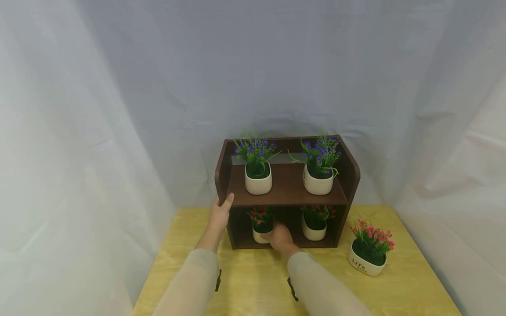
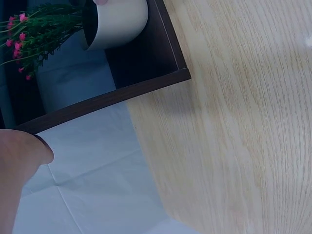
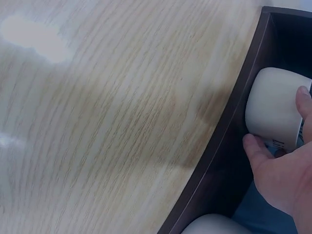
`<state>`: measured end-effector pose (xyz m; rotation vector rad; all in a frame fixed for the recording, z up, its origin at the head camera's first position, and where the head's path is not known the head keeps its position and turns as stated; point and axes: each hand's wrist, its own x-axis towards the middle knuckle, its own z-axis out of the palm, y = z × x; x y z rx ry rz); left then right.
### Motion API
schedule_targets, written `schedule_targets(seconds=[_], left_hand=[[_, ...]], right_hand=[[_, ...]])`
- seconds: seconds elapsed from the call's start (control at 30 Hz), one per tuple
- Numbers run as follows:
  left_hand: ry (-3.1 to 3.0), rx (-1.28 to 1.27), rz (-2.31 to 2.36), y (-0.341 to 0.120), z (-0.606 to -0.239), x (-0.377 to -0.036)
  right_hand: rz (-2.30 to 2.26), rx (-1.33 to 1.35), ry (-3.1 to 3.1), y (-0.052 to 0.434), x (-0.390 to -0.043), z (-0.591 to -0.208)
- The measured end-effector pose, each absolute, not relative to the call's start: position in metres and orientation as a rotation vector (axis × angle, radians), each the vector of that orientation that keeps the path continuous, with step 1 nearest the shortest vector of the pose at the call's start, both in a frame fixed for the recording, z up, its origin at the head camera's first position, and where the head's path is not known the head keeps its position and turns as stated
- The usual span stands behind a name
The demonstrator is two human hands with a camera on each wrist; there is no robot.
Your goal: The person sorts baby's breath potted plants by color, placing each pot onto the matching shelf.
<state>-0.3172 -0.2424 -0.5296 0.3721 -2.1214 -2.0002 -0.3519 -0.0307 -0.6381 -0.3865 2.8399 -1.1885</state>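
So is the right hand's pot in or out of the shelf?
In: the pot is inside the shelf, under its upper board, the right hand gripping it.

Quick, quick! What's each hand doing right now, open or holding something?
Left hand: closed, holding the side of the brown shelf.
Right hand: closed, holding the lower-left flowerpot.
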Motion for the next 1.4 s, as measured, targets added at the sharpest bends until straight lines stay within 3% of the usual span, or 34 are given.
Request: schedule_targets(seconds=[0.33,0.77,1.2,1.4], left_hand=[[-2.116,0.354,-2.002,-0.24,-0.527,-0.322],[-2.093,0.34,-2.017,-0.241,-0.524,-0.319],[-2.108,0.318,-2.026,-0.244,-0.524,-0.317],[-2.126,0.341,-2.018,-0.241,-0.528,-0.316]], right_hand=[[-1.341,-0.291,2.796,-0.027,-0.347,-0.631],[-1.541,-0.384,2.809,-0.011,-0.332,-0.627],[-1.834,-0.356,2.54,0.021,-0.275,-0.618],[-1.802,-0.377,2.541,0.052,-0.251,-0.634]])
